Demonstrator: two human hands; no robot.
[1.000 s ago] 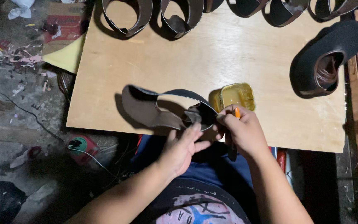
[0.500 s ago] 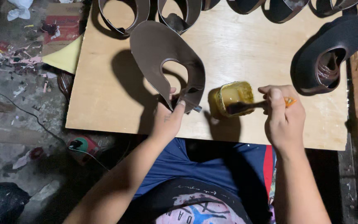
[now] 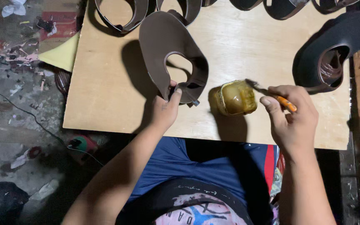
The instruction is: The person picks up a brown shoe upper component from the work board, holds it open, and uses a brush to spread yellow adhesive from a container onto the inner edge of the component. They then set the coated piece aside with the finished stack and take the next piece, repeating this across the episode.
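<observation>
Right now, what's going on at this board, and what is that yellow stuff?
A person sits at a plywood board. Their left hand holds a brown shoe upper upright by its lower edge. Their right hand holds a small brush with an orange handle, its tip over an open jar of amber, glue-like paste; what it is exactly I cannot tell. More cut uppers line the far edge, and a dark, partly assembled shoe lies at the right.
</observation>
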